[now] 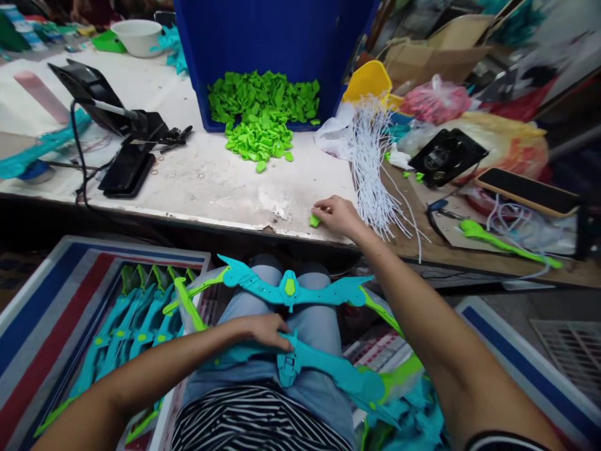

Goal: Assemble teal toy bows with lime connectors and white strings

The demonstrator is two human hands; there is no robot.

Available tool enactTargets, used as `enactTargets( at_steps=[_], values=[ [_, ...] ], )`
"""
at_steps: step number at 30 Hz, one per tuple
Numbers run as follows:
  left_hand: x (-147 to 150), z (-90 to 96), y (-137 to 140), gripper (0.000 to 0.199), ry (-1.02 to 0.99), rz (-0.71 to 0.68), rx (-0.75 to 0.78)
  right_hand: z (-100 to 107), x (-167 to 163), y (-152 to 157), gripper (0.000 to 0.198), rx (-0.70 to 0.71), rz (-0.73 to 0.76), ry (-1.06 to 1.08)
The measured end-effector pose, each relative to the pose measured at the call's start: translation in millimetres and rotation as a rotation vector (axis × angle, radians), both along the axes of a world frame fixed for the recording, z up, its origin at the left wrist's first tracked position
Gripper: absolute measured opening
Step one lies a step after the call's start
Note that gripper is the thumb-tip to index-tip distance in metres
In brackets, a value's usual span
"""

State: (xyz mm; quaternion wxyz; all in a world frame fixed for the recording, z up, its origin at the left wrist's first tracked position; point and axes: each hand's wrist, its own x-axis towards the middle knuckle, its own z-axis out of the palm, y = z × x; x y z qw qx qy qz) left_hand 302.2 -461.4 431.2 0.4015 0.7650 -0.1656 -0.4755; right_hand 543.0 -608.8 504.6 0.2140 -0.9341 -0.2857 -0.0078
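Observation:
My left hand [267, 332] is closed on a teal toy bow [323, 363] lying across my lap, just left of its middle block. That block shows a recess without a green insert. On my knees, farther out, rests a second toy bow [253, 282], with a green piece [290, 287] set in its centre and lime-green limbs. At the table's front edge my right hand [338, 215] pinches a small green plastic piece [314, 220] between thumb and fingers. Its remaining fingers are curled and partly hidden.
A blue bin [277, 37] tipped toward me spills many green pieces [260, 134] onto the white table [216, 181]. White cords [373, 169] hang over the edge at right. Finished-looking bows [141, 332] fill a striped box at left. Phones, a stand and bags lie around.

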Motion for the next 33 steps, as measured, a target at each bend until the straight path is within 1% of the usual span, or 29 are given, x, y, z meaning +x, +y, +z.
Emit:
enactTargets(
  at_steps=[3, 6, 9, 11, 13, 14, 16, 18, 19, 21, 23, 25, 29, 33],
  values=[
    [1.2, -10.5, 3.5, 0.029, 0.061, 0.094, -0.063, -12.4, -12.4, -1.9, 0.029, 0.084, 0.01, -0.089],
    [-0.4, -11.2, 6.0, 0.031, 0.089, 0.16, -0.091, -15.2, -24.6, -0.4, 0.023, 0.082, 0.063, -0.16],
    [0.2, -9.9, 8.3, 0.032, 0.119, 0.173, -0.113, -9.5, -50.1, 0.8, 0.019, 0.123, 0.037, -0.171],
    [0.9, -11.2, 10.0, 0.033, 0.152, 0.174, -0.143, -6.5, -84.4, -3.9, 0.022, 0.21, 0.073, -0.152],
    [1.1, -13.6, 11.5, 0.034, 0.164, 0.187, -0.149, -9.5, -133.8, -14.7, 0.025, 0.302, 0.184, -0.097],
    [0.8, -14.8, 12.0, 0.034, 0.166, 0.19, -0.146, -14.1, -162.2, -21.9, 0.025, 0.331, 0.249, -0.051],
    [-0.1, -16.1, 12.6, 0.035, 0.18, 0.193, -0.155, -29.5, -219.3, -37.3, 0.022, 0.319, 0.313, 0.061],
    [-1.5, -15.8, 12.3, 0.037, 0.215, 0.203, -0.185, -49.9, -267.5, -50.2, 0.021, 0.286, 0.293, 0.112],
    [-2.2, -15.3, 12.0, 0.039, 0.24, 0.213, -0.2, -60.0, -285.7, -54.5, 0.021, 0.27, 0.268, 0.106],
    [-3.5, -14.5, 11.2, 0.043, 0.264, 0.235, -0.213, -76.8, -309.5, -58.0, 0.02, 0.256, 0.222, 0.054],
    [-4.7, -14.8, 10.6, 0.047, 0.265, 0.244, -0.214, -87.0, -319.5, -56.2, 0.02, 0.255, 0.193, 0.008],
    [-5.9, -17.0, 10.3, 0.049, 0.247, 0.255, -0.217, -91.2, -322.0, -52.1, 0.02, 0.256, 0.167, -0.001],
    [-8.3, -24.1, 9.8, 0.051, 0.199, 0.28, -0.224, -90.2, -323.0, -45.8, 0.02, 0.271, 0.105, 0.02],
    [-8.4, -27.7, 10.4, 0.05, 0.174, 0.26, -0.219, -85.8, -323.1, -44.1, 0.02, 0.271, 0.102, 0.027]
  ],
)
